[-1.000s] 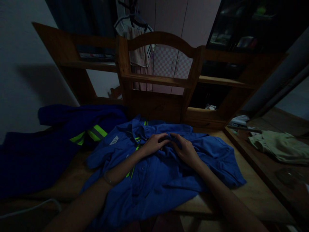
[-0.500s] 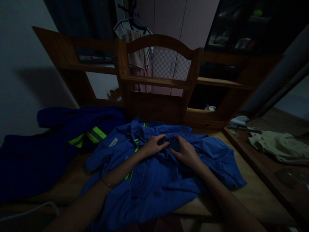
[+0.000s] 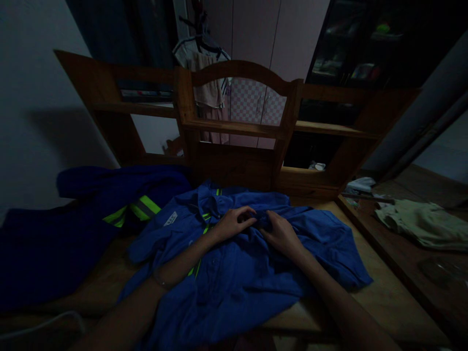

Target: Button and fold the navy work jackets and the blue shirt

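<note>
A blue work shirt with yellow-green stripes lies spread on a wooden table in dim light. My left hand rests on the shirt's chest, its fingers curled and pinching the cloth near the front opening. My right hand lies just beside it, fingers bent and gripping the same fold of the shirt. The fingertips of both hands meet over a dark spot of fabric between them.
A darker blue garment with reflective stripes is heaped at the left. A wooden shelf unit stands behind the table. A pale green cloth lies at the right. A white cable runs along the lower left.
Both hands stay on the shirt's chest; the fingers have shifted slightly on the fold. The camera view has tipped down a little.
</note>
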Demonstrator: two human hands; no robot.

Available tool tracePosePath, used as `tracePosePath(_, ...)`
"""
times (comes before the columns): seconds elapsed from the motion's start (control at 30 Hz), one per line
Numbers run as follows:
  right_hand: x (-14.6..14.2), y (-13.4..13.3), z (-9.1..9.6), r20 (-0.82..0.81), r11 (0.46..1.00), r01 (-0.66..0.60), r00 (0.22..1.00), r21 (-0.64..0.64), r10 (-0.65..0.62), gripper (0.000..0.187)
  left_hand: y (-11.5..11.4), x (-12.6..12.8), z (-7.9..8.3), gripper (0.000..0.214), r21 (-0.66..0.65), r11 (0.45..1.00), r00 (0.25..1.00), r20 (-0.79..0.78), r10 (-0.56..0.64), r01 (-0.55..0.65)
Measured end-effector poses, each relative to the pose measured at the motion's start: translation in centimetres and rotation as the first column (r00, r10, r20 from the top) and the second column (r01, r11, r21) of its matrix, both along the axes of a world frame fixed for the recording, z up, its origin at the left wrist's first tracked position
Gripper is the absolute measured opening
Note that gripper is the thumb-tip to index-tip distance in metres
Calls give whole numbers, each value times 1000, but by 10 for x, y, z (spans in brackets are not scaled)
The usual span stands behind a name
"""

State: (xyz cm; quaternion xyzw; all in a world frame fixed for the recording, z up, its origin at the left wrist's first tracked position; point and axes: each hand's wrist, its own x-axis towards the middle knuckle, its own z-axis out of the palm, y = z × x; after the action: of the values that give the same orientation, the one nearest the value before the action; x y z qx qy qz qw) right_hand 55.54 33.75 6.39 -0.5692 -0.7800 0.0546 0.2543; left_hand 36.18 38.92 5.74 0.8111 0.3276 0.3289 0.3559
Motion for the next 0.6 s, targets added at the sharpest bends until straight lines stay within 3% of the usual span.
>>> tracePosePath(0.23, -4, -2, 5, -172, 993, -5, 985, 121, 26, 11, 4, -1, 1, 38, 218, 976, 999, 38, 15, -23)
tracePosePath(0.4, -3, -8, 18, -353, 957, 157, 933, 243, -64, 17, 4, -5, 10, 72, 329, 936, 992, 30, 124, -127)
tracePosePath(0.5, 10, -7, 27, -523, 906, 332, 838, 263, -155, 21, 4, -10, 16, 96, 415, 903, 979, -111, 172, -112)
tracePosePath(0.6, 34, 3, 32, -702, 808, 539, 671, 239, -240, 27, 6, -15, 15, 118, 468, 881, 927, -296, 231, -70)
